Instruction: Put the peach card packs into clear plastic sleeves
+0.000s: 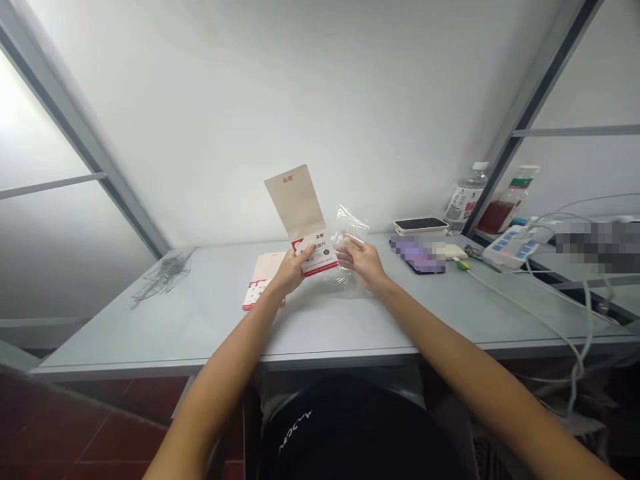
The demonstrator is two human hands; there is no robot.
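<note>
My left hand [290,272] is closed on a printed card packet [323,257], white and red with dark lettering, its long beige flap [296,200] standing up and tilted left. My right hand [366,261] pinches a clear, shiny plastic bag [350,223] just right of the packet. Whether anything lies inside the bag I cannot make out. Beneath and behind my left wrist, similar red-and-white card packets [270,269] lie on the desk, partly hidden by the hand and forearm.
On the right of the grey desk [340,333] lie a phone [421,225] on a white box, a purple blurred phone-like item [417,255], a power strip [513,247] and white cables [525,319]. Two bottles [467,197] stand behind. Dark scribbles [165,272] mark the left side.
</note>
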